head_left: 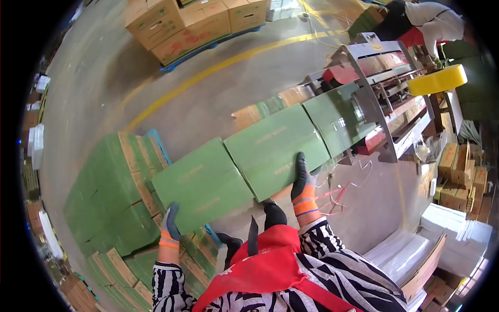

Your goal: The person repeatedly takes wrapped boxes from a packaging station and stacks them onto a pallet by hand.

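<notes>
Three green cartons lie end to end in a slanting row: a left carton (200, 182), a middle carton (275, 148) and a right carton (340, 117) partly inside a metal sealing machine (371, 101). My left hand (171, 224), in a dark glove with an orange cuff, grips the near-left corner of the left carton. On the near edge of the middle carton is my right hand (303, 182), gloved alike, with a dark finger or thumb over its top. The rest of its fingers are hidden at the carton's side. A seam separates the cartons.
Stacked green cartons (106, 192) stand left on a blue pallet (157, 145). Brown cartons (202, 28) fill another pallet ahead. A co-worker (431, 23) leans beyond the machine, near a yellow roll (437, 79). Loose red strapping (338, 200) lies on the floor.
</notes>
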A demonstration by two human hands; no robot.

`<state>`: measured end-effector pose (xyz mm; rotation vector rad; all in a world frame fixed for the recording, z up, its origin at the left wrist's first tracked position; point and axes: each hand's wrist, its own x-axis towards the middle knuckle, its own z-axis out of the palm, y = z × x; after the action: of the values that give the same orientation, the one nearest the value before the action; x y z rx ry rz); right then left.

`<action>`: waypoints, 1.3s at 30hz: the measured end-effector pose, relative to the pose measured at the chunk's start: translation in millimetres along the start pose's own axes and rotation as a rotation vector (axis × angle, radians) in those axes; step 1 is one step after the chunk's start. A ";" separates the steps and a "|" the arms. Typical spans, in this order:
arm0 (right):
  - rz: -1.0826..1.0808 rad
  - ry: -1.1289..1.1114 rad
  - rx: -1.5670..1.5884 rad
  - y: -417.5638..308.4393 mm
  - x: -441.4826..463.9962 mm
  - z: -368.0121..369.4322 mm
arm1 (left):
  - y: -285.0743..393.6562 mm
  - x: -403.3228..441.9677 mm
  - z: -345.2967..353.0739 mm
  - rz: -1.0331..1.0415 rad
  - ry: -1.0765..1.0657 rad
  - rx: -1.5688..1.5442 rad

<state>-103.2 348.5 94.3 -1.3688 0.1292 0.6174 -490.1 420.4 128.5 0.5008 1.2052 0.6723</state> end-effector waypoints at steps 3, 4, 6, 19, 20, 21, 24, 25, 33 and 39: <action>0.199 -0.055 0.134 5.4 -17.7 -6.0 | 10.6 -17.2 -16.2 0.005 -0.030 0.003; 0.208 -0.177 0.107 22.3 -15.8 -25.5 | 12.3 -26.4 -22.9 0.009 -0.052 -0.008; 0.211 -0.424 0.047 35.3 -29.5 -44.7 | 5.7 -49.1 -46.5 -0.090 0.003 -0.132; 0.452 -1.158 -0.538 203.5 -509.5 136.2 | -210.0 -440.7 -333.6 0.538 0.743 -0.913; 0.438 -1.273 -0.510 246.6 -542.4 138.5 | -212.7 -457.1 -347.4 0.589 0.836 -0.945; 0.409 -1.370 -0.470 264.7 -586.3 142.3 | -224.5 -468.3 -369.0 0.607 0.878 -0.923; 0.399 -1.364 -0.570 323.4 -660.4 146.8 | -251.4 -484.2 -442.1 0.640 0.946 -0.872; 0.374 -1.385 -0.565 332.2 -676.2 150.0 | -256.8 -482.5 -462.5 0.633 0.939 -0.884; 0.367 -1.362 -0.584 313.4 -672.7 163.9 | -296.7 -500.4 -520.4 0.280 1.279 -0.484; -1.305 -1.016 -1.149 69.3 -429.7 97.0 | -88.9 -408.4 -323.6 0.813 1.109 0.387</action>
<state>-521.4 300.1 241.6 -1.6084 -2.0359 0.1177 -866.1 69.5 250.5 1.0296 2.2191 1.5351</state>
